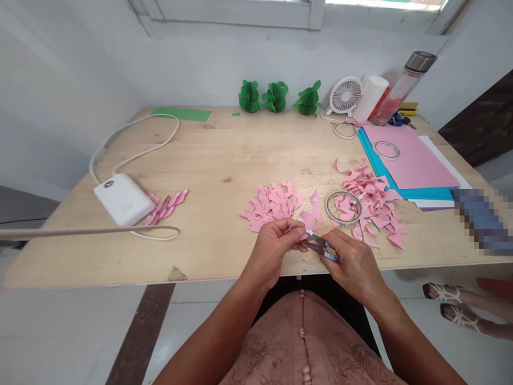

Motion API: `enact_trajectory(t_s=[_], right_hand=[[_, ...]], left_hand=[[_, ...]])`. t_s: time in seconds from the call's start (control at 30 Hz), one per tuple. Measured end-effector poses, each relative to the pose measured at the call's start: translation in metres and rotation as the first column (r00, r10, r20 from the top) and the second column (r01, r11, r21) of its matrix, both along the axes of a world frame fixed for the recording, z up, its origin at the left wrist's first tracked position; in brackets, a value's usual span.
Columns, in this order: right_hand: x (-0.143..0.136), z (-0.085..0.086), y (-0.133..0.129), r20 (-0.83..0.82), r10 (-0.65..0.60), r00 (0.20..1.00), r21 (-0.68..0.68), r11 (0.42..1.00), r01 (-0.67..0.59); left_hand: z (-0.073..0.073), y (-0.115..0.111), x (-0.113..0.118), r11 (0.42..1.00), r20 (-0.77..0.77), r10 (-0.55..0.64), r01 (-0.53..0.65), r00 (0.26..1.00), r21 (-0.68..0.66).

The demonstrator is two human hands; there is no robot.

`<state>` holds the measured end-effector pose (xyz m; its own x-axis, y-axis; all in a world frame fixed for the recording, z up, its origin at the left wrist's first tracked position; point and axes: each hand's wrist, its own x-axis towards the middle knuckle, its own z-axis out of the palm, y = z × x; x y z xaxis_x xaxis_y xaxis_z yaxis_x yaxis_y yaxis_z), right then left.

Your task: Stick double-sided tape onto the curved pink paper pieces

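The white power bank (123, 199), at the left of the frame, carries faint lettering on its casing, too small to read, beside a small dark round spot; no other writing can be made out.

Below the centre of the frame, the left hand (276, 243) pinches a small pink paper piece (305, 235) between thumb and fingers. The right hand (350, 259) grips a pair of scissors (320, 247) by its blue handles, its blades parted and pointing left at that piece. The paper thus lies between the two hands, at the left fingertips, over the near edge of the wooden surface (208, 214).

Just above the hands lie a heap of curved pink cutouts (272, 200) and, to its right, pink scraps (374, 200) with a tape roll (343, 207) among them. Three green paper shapes (275, 97) stand at the top centre.
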<state>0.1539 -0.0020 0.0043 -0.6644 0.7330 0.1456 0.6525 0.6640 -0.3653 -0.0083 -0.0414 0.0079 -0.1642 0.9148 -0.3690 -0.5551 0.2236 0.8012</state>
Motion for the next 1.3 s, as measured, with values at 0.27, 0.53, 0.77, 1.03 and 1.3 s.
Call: enact_trajectory(t_s=[0.27,0.53,0.77,1.03,1.3], right_hand=[[-0.002,-0.001,-0.001,-0.019,-0.016,1.0,0.005,1.0,0.016],[-0.003,-0.004,-0.002,0.02,-0.023,1.0,-0.018,1.0,0.023],[-0.005,-0.006,-0.003,0.064,-0.033,0.997,0.014,0.999,0.032],[-0.007,-0.007,-0.003,0.084,-0.023,0.996,0.025,0.999,0.021],[-0.008,-0.007,-0.002,0.119,-0.013,0.993,0.054,0.999,0.006]], left_hand=[[0.0,-0.002,0.0,0.999,0.029,0.019,-0.018,0.999,-0.027],[-0.004,-0.004,-0.002,1.0,0.024,0.016,-0.015,1.0,-0.022],[-0.006,-0.004,-0.003,1.0,0.015,0.019,-0.019,1.0,-0.015],[-0.012,-0.002,-0.003,0.999,-0.115,0.047,-0.05,0.992,-0.022],[-0.014,-0.001,-0.002,0.995,-0.297,0.094,-0.1,0.95,-0.005]])
